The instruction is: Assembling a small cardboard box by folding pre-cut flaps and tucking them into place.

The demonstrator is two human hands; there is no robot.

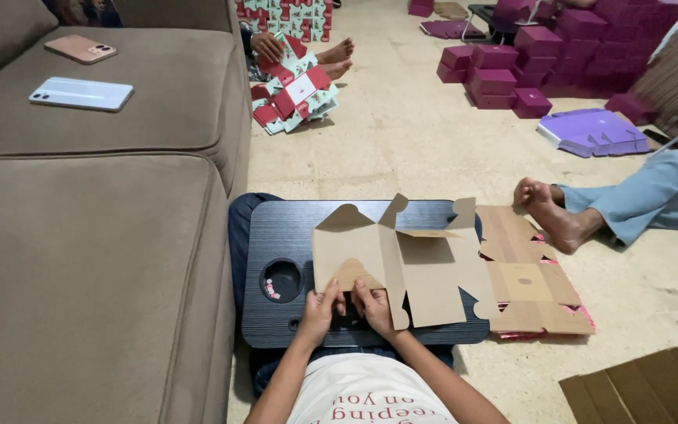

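Note:
A flat brown cardboard box blank (402,259) lies on a dark lap tray (276,228) across my legs, with some of its flaps bent up. My left hand (319,306) pinches the blank's near left edge. Right beside it, my right hand (372,305) grips the same near edge, the fingers curled over a folded flap. The two hands almost touch. To the right, a stack of more flat blanks (531,286) rests partly on the tray and partly on the floor.
A brown sofa (96,235) runs along my left with two phones (80,93) on its cushion. Another person's bare foot (547,212) and jeans leg lie to the right. Magenta boxes (504,74) are stacked farther back. Red patterned blanks (296,90) lie by a second person's feet.

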